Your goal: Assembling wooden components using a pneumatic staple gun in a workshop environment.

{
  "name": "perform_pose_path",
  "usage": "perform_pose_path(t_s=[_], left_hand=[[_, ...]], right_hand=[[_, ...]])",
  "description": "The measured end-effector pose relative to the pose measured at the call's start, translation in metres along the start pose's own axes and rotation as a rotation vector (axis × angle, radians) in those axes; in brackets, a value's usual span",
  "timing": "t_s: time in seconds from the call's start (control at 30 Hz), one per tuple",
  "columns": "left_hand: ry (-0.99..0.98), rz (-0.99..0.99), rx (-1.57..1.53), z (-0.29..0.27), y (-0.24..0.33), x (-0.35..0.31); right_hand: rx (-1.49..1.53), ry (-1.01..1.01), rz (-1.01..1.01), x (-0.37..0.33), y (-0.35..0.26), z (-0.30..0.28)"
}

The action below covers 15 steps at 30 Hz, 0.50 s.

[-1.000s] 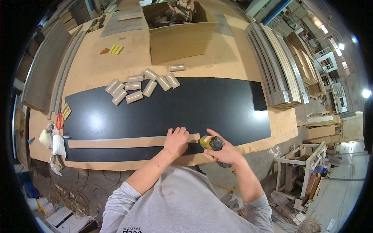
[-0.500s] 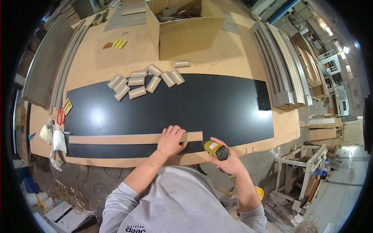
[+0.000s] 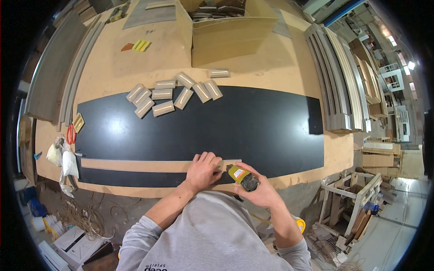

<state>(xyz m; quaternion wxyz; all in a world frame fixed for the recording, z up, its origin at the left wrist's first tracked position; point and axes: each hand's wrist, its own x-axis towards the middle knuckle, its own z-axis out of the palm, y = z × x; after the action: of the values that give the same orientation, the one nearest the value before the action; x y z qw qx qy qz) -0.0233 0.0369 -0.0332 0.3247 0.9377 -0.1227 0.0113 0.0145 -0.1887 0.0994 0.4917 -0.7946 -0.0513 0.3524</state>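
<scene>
A long, light wooden strip (image 3: 135,165) lies flat on a black panel (image 3: 271,131), along its near side. My left hand (image 3: 204,170) presses on the strip near its right end, fingers bent and close together over it. In my right hand (image 3: 264,193) is a handheld power tool (image 3: 241,176) with a yellow-green body and a dark rear end. Its tip is over the strip's right end, just right of my left fingers. Whether the tip touches the wood is hard to make out.
Several small wooden blocks (image 3: 162,94) lie at the panel's far edge. Behind them stands a cardboard box (image 3: 230,43) of dark pieces. Red-handled scissors (image 3: 71,134) and plastic bags (image 3: 69,165) are at the left. Stacked boards (image 3: 332,81) line the right side.
My right hand has brought the power tool leftward, from beyond the strip's end to over it. My left hand has shifted slightly right and down in view. The whole view has shifted a little.
</scene>
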Motion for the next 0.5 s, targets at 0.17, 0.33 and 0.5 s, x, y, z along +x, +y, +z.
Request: perform_pose_path(t_s=[0.17, 0.33, 0.5], left_hand=[[-0.015, -0.006, -0.025, -0.001, -0.002, 0.0], [0.064, -0.03, -0.085, 0.001, -0.006, 0.001], [0.018, -0.047, -0.067, -0.002, -0.003, 0.005]], right_hand=[[-0.099, -0.069, 0.002, 0.015, -0.011, 0.002], [-0.075, -0.051, 0.027, 0.017, -0.016, 0.006], [-0.075, -0.053, 0.06, 0.018, -0.015, 0.007]])
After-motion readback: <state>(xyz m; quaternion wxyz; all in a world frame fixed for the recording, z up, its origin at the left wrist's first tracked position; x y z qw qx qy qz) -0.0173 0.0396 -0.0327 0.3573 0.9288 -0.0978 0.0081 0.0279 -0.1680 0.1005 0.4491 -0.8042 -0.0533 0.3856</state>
